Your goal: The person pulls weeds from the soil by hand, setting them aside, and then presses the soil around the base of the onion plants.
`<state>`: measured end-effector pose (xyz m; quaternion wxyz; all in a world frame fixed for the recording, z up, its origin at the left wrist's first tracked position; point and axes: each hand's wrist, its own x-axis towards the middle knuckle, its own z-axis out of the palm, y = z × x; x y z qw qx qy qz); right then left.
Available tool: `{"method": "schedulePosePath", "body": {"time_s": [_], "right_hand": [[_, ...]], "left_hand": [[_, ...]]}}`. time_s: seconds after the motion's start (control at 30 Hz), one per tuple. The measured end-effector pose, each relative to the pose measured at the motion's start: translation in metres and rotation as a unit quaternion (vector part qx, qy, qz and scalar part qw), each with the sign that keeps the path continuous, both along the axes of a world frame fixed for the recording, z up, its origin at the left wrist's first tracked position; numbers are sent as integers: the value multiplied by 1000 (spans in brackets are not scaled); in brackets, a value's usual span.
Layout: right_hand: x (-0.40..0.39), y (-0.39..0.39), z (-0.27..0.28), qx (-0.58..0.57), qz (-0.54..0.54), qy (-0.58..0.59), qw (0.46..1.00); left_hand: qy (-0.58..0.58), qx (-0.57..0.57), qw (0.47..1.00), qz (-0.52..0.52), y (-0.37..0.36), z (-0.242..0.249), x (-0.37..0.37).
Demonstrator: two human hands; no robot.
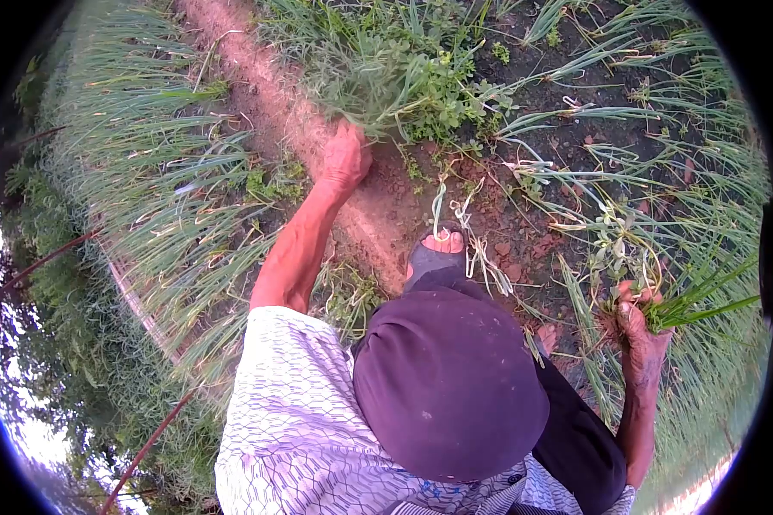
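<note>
My left hand [346,159] is closed at the base of a tuft of feathery green weeds [365,90], on the edge of a bare soil ridge. The weeds look a little blurred, and my fingertips are partly hidden. Over on the right, my right hand [642,324] is closed around a bunch of pulled weeds [687,305]. Long grass blades stick out to its right, and roots hang at its left side. Leafy stems [614,232] show just above those fingers.
Rows of onion-like plants [163,163] grow on the left, with more onion plants [610,176] on dark soil at the right. My sandalled foot [442,245] stands between them, below my bent knee [451,382]. A reddish soil ridge [275,112] runs upward. Thin red poles [150,446] stand at far left.
</note>
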<state>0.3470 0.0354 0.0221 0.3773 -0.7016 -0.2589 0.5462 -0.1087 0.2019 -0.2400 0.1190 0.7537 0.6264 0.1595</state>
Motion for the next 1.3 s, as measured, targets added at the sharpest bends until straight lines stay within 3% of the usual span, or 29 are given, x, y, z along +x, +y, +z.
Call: {"method": "schedulePosePath", "body": {"time_s": [0.03, 0.13, 0.3, 0.4, 0.53, 0.8, 0.83, 0.93, 1.0, 1.1, 1.2, 1.3], "right_hand": [[-1, 0, -1, 3, -6, -1, 1000], [-3, 2, -5, 7, 1, -8, 1000], [-6, 4, -3, -13, 18, -8, 1000], [-4, 2, -3, -3, 0, -13, 1000], [-1, 0, -3, -9, -5, 9, 1000], [-8, 2, -6, -8, -6, -9, 1000], [-6, 1, -8, -10, -1, -2, 1000], [-1, 1, -9, -18, 9, 6, 1000], [-8, 7, -6, -19, 0, -1, 1000], [-7, 6, -12, -1, 14, 13, 1000], [-4, 4, -13, -3, 34, 7, 999], [-8, 5, -8, -6, 41, -19, 999]], "left_hand": [[61, -57, 995, 51, -5, 2, -5], [73, -4, 990, 123, 5, 14, -21], [61, -24, 980, 190, 29, 37, 6], [69, -29, 971, 226, 45, 25, 8], [66, -6, 994, 82, 47, 25, -5], [56, 8, 997, 56, 58, 3, -24], [49, 48, 997, 38, 55, 0, -27], [2, -32, 999, -40, 18, 1, -18], [23, -105, 991, -86, -28, 5, -2], [25, -124, 987, -95, -35, 33, 5], [112, -72, 988, -73, 0, 49, -9], [194, -26, 974, -115, 37, 47, -28]]}}
